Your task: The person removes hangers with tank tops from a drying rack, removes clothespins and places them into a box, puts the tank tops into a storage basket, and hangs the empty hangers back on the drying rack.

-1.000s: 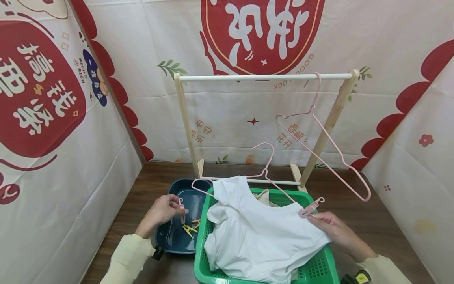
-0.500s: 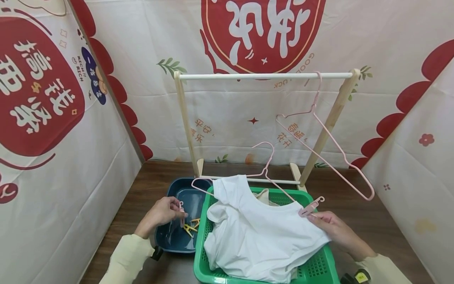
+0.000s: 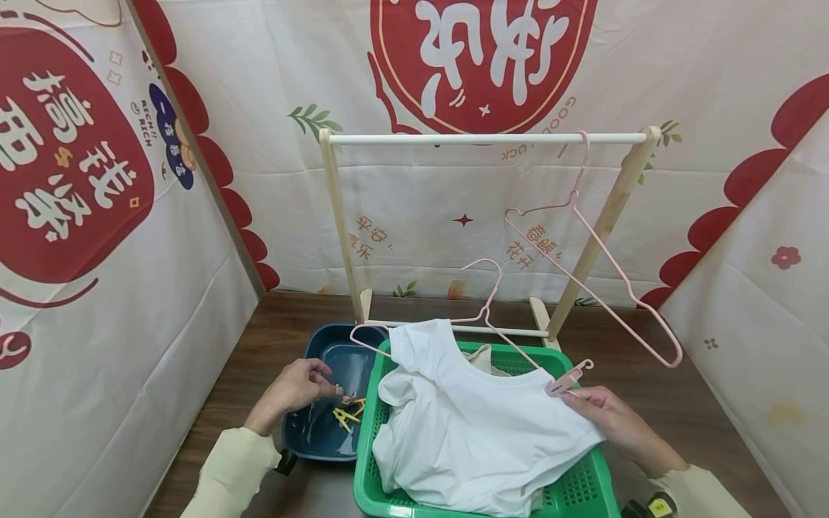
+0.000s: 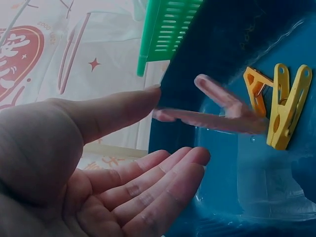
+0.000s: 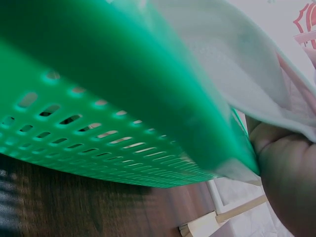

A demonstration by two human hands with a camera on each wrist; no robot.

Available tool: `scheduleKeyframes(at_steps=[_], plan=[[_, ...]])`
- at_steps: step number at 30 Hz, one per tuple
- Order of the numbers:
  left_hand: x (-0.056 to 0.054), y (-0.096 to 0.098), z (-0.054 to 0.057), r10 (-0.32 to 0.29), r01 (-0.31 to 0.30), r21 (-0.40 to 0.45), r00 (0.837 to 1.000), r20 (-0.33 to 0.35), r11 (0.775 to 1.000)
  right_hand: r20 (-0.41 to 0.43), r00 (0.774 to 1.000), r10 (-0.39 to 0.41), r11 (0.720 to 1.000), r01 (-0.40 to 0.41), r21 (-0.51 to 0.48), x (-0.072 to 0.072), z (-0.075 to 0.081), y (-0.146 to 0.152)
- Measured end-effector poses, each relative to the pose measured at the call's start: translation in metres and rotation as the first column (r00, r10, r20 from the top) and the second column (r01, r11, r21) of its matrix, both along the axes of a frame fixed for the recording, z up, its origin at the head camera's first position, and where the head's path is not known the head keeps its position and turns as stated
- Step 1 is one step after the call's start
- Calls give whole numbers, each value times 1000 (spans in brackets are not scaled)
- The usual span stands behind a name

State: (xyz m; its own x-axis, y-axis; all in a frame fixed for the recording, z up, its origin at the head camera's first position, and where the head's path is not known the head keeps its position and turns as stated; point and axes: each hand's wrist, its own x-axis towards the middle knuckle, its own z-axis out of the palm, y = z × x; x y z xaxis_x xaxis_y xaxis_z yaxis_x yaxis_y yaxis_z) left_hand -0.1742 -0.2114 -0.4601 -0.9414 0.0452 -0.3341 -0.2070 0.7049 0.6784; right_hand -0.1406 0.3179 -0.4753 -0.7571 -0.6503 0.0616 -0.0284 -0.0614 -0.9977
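In the head view my left hand is over the dark blue basin, thumb and fingers apart. A pink clothespin, blurred, hangs in the air just beyond those fingertips in the left wrist view. Yellow clothespins lie in the basin. My right hand pinches the shoulder edge of a white shirt, beside another pink clothespin clipped there. That shirt is on a pink hanger and lies across the green basket. Cloth hides part of the right fingers in the right wrist view.
Behind the basket stands a rack with a white rail and wooden legs. A second pink hanger hangs from its right end. Beige cloth shows under the shirt. Printed cloth walls surround the brown table.
The pink clothespin has left my left fingers and dropped toward the yellow ones in the basin. My right hand keeps its grip on the shirt.
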Motion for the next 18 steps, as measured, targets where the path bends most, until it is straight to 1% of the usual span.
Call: scheduleKeyframes(at_steps=[5, 10, 14, 18], plan=[[2, 0, 2, 7, -6, 10, 1000, -10, 1000, 7, 1000, 12, 1000, -12, 15, 0, 2, 1], [3, 4, 8, 14, -12, 36, 998, -63, 999, 11, 1000, 9, 1000, -9, 20, 0, 2, 1], [5, 8, 13, 4, 1, 52, 996, -91, 999, 6, 1000, 3, 999, -3, 36, 0, 2, 1], [6, 12, 17, -25, 36, 76, 991, -133, 996, -4, 1000, 0, 999, 0, 49, -1, 1, 2]])
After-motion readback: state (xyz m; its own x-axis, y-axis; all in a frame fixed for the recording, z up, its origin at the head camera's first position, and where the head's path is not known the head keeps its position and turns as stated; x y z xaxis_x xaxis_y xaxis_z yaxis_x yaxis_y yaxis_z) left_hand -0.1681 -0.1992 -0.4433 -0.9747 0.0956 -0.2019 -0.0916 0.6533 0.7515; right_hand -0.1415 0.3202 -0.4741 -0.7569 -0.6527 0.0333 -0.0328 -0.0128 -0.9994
